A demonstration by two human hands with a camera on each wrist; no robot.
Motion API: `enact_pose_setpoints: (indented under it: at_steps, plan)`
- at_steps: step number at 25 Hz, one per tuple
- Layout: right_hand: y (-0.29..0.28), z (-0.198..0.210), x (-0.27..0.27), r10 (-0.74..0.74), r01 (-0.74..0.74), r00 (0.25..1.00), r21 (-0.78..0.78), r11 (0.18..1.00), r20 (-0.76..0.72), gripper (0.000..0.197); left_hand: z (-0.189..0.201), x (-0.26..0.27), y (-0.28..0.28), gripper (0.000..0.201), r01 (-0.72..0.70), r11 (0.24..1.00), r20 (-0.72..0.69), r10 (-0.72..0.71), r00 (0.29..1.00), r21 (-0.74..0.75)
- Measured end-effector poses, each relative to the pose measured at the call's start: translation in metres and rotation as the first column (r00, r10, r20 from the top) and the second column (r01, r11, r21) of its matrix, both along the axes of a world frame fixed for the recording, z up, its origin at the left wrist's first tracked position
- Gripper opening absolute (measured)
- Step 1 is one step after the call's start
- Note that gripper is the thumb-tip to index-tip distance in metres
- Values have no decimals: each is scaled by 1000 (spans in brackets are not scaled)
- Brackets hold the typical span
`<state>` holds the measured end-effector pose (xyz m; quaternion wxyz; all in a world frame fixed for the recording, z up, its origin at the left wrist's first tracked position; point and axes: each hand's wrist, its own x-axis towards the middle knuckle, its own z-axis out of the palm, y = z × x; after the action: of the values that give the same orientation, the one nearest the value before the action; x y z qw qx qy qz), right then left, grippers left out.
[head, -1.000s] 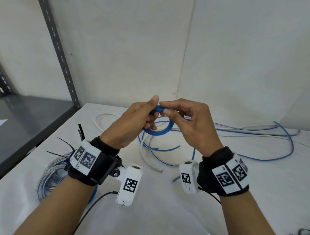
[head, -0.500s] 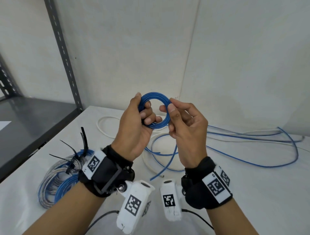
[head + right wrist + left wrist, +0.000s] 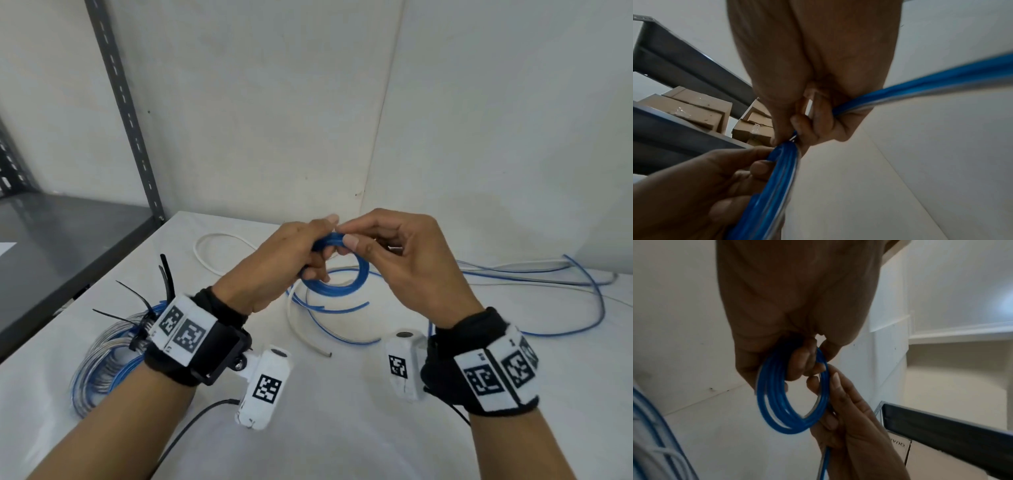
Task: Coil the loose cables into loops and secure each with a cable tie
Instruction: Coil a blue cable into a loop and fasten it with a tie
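While the left hand (image 3: pixel 284 260) grips the coil (image 3: pixel 337 286), the right hand (image 3: pixel 404 260) pinches its top, slack cable (image 3: pixel 548 329) trailing rightward.

White walls (image 3: pixel 274 102) meet in a far corner behind a white table (image 3: pixel 342 428). Left, a grey metal shelf (image 3: pixel 68 233) with a slotted upright (image 3: pixel 126 113); cardboard boxes (image 3: pixel 694 107) on it.
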<state>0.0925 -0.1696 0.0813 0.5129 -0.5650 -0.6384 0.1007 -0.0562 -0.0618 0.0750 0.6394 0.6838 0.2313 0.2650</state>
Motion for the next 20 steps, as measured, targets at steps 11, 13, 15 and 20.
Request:
enact_pose_setpoints:
  at_steps: [11, 13, 15, 20]
  plan:
    - [19, -13, -40, -91, 189, 900, 193, 963, -425, 9, 16, -10, 10, 35, -45, 894, 494, 289, 820, -447]
    - [19, -15, -48, -111, 221, 886, 198, 955, -451, 12, 16, -9, 7, 37, -24, 879, 514, 299, 804, -475]
    - [19, -15, -52, -60, 184, 861, 200, 962, -505, 15, 15, -6, 4, 40, 9, 854, 530, 316, 787, -521]
    - [17, -12, -49, -7, 142, 834, 202, 969, -552, 24, 11, -1, -5, 43, 94, 803, 571, 331, 751, -588]
